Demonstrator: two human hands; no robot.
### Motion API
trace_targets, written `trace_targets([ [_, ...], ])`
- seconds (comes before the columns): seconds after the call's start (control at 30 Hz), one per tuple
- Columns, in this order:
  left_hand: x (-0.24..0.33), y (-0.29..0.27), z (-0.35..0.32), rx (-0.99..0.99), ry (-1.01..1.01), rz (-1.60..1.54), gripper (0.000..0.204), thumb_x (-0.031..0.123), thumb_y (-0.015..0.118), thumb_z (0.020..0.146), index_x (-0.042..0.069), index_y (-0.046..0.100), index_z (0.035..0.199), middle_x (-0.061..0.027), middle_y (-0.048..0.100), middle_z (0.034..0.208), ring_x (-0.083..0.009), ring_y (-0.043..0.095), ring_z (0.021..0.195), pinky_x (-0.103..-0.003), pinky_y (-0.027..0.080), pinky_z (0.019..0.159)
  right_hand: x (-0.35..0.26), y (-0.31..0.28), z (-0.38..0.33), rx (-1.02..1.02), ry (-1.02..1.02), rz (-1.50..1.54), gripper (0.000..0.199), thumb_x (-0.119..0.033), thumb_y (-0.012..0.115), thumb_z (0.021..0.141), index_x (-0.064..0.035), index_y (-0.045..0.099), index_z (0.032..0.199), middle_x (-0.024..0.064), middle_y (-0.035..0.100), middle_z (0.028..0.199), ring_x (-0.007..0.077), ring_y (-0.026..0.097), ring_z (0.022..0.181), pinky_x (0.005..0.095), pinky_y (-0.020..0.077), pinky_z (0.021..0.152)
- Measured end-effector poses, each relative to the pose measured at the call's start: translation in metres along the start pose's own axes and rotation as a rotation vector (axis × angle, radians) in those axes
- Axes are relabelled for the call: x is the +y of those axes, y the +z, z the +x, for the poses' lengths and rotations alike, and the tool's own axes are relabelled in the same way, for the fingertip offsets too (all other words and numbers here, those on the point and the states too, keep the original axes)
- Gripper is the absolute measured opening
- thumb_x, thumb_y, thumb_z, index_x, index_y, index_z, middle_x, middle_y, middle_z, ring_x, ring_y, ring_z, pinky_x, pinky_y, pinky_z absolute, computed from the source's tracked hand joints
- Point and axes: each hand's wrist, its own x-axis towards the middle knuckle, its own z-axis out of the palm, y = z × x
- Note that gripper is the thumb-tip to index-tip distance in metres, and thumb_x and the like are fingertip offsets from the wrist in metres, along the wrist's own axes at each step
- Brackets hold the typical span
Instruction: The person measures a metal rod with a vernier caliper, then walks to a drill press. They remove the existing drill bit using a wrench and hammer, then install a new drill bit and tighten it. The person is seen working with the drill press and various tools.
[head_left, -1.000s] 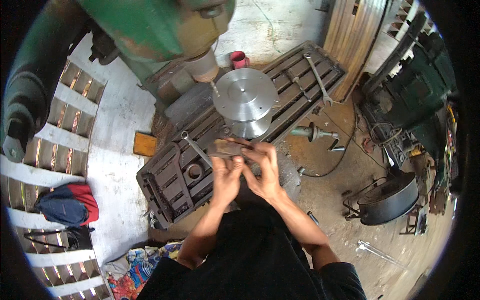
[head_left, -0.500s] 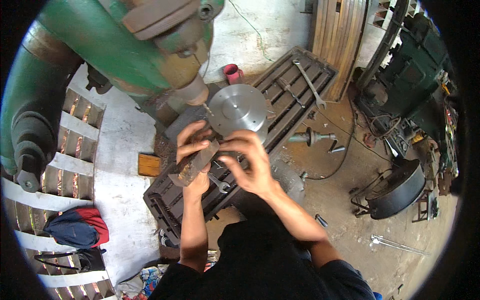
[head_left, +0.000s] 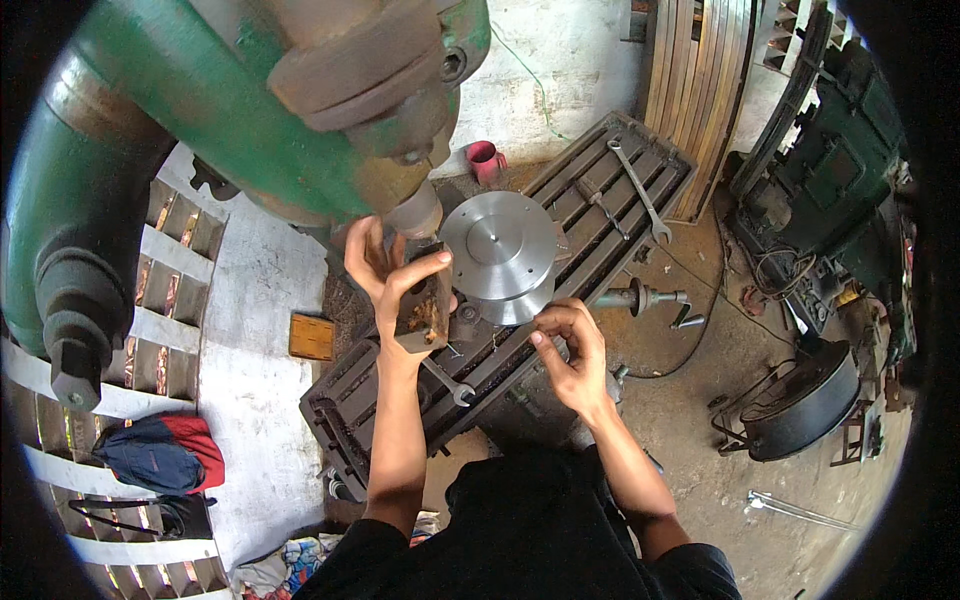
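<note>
My left hand (head_left: 388, 285) grips a short, dark rectangular metal tube (head_left: 425, 312) whose open end shows a rusty brown inside. It is held just below the drill chuck (head_left: 415, 212) of a green drilling machine (head_left: 230, 110). Beside the tube, a shiny round metal flange (head_left: 500, 245) with small holes stands on the slotted machine table (head_left: 350, 405). By the flange's lower right edge is my right hand (head_left: 575, 350), its fingers bent and a small gap between thumb and forefinger; nothing shows in it. Below the tube lies an open-ended wrench (head_left: 450, 383) on the table.
Farther along the table lie a long wrench (head_left: 640, 190) and a slim handled tool (head_left: 602, 207). A red mug (head_left: 486, 162) stands behind the flange. At the table's right side a crank handle (head_left: 685, 308) sticks out. A yellow-brown block (head_left: 311, 337) is at the left.
My right hand has come off the tube and moved right and down, to the flange's edge. My left hand has turned the tube upright, its open end now showing.
</note>
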Motion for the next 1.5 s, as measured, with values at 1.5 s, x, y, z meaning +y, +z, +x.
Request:
trace_targets([
  [1.5, -0.031, 0.012, 0.021, 0.044, 0.06, -0.306, 0.029, 0.022, 0.081, 0.076, 0.016, 0.066, 0.1, -0.0141, 0.024, 0.141, -0.0365, 0.04, 0.13, -0.046, 0.037, 0.104, 0.096, 0.217, -0.137, -0.996, -0.061, -0.662, 0.022, -0.014, 0.061, 0.075, -0.0014, 0.068, 0.092, 0.0203, 0.069, 0.088, 0.0425, 0.065, 0.081, 0.0476, 0.0547, 0.069],
])
